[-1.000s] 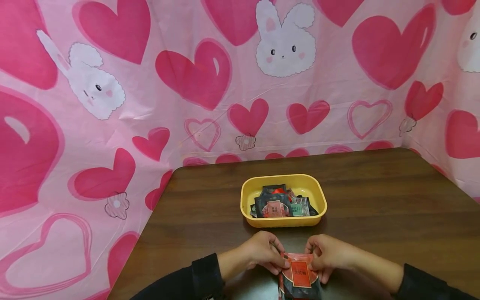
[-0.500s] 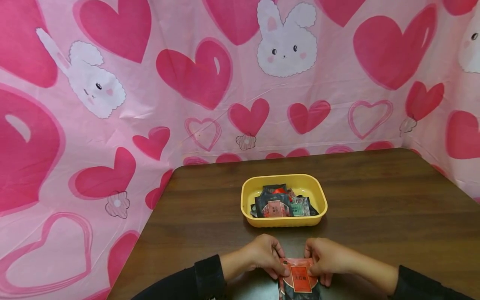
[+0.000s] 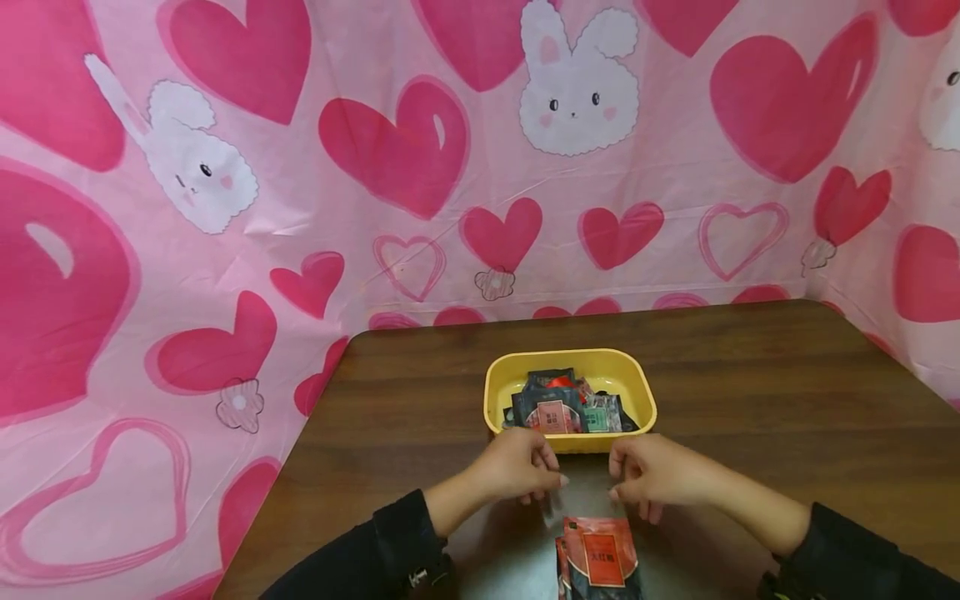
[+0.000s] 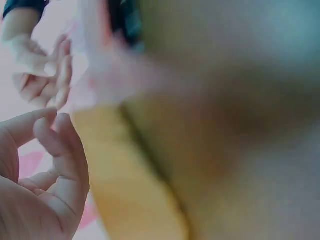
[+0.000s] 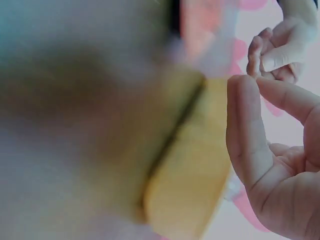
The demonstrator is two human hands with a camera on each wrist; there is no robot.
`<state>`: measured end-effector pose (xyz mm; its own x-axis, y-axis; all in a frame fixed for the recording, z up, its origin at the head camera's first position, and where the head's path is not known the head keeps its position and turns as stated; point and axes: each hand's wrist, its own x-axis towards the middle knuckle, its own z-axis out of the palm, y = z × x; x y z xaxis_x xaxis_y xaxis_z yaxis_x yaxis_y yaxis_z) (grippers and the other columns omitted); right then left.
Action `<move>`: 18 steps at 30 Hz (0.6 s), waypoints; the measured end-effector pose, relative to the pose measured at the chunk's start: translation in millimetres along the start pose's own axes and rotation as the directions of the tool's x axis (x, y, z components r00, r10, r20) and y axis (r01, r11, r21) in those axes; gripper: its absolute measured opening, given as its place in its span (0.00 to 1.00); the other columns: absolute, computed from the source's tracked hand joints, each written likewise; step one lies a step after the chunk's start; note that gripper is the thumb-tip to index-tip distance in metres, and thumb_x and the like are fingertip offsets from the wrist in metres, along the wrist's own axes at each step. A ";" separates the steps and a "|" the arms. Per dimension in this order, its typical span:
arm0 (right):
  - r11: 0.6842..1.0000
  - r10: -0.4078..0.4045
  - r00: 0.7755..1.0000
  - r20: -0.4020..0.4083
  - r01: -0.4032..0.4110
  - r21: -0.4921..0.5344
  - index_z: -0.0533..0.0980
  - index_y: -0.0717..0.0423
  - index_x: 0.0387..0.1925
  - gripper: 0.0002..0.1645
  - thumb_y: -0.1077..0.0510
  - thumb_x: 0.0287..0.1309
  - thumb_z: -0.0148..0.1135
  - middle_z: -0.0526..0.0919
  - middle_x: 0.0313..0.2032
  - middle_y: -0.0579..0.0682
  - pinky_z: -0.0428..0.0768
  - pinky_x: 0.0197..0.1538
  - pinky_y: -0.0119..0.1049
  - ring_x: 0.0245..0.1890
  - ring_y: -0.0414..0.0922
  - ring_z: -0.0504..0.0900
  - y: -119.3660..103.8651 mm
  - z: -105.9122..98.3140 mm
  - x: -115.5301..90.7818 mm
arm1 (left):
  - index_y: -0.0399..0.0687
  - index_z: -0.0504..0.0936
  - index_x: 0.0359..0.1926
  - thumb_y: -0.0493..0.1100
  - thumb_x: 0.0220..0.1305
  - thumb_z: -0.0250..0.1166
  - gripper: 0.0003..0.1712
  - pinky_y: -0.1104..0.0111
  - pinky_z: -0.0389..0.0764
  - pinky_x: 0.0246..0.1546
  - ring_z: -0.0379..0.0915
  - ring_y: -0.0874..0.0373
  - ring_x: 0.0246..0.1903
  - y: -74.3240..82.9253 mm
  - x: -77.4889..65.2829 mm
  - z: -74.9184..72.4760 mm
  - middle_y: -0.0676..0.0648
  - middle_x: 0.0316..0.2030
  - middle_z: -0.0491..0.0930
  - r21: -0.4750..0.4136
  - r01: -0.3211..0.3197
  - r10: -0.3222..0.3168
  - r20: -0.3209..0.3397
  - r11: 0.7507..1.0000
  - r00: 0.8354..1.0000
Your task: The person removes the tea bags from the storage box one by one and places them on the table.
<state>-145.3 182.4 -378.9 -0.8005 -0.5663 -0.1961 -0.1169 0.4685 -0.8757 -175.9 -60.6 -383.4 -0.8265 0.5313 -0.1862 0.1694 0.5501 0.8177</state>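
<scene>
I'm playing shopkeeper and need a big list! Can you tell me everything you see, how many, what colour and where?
Front packets: at least two, red and black, overlapping on the table
Tray: one, yellow, beyond the front packets
Tray packets: several, mostly black with pink and green labels, inside the tray
Table: one, brown, underneath
Backdrop: pink with hearts and white rabbits, behind the table; number of sheets unclear
Sleeves: two, black, on both arms
Hands: two, above the front packets in the head view

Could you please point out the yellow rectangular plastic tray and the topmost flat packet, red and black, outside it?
Yellow rectangular plastic tray (image 3: pixel 587 444): head view, on its front wall.
Topmost flat red and black packet (image 3: pixel 603 560): head view, on its red front label.
</scene>
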 end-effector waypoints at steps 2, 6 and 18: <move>1.000 -0.023 0.999 -0.025 0.024 0.020 0.70 0.63 0.34 0.09 0.65 0.58 0.64 0.78 0.20 0.55 0.83 0.21 0.48 0.16 0.48 0.80 -6.9 -10.8 5.0 | 0.43 0.80 0.29 0.38 0.57 0.72 0.08 0.58 0.84 0.22 0.75 0.58 0.16 7.9 5.1 -15.1 0.47 0.19 0.79 -0.033 -0.013 0.011 -0.046 0.999 0.999; 0.996 -0.024 0.995 -0.099 0.032 0.081 0.71 0.68 0.36 0.06 0.68 0.59 0.59 0.78 0.24 0.56 0.85 0.25 0.43 0.21 0.47 0.79 -14.5 -31.1 18.4 | 0.38 0.83 0.34 0.38 0.62 0.68 0.06 0.55 0.86 0.31 0.82 0.50 0.24 16.7 19.0 -45.4 0.41 0.27 0.82 -0.102 -0.009 -0.007 -0.158 0.995 0.987; 0.962 0.145 0.966 -0.214 -0.088 0.257 0.64 0.82 0.58 0.23 0.67 0.67 0.51 0.76 0.47 0.68 0.85 0.44 0.41 0.35 0.47 0.82 -3.0 -52.0 71.3 | 0.25 0.73 0.55 0.36 0.69 0.59 0.19 0.56 0.83 0.45 0.78 0.42 0.48 0.8 65.5 -71.8 0.31 0.54 0.74 -0.410 0.198 -0.283 -0.157 0.890 0.946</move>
<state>-232.6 175.9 -367.3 -0.9160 -0.3339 -0.2224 0.1089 0.3266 -0.9389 -268.5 -71.6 -355.8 -0.9143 0.2458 -0.3220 -0.2331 0.3309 0.9144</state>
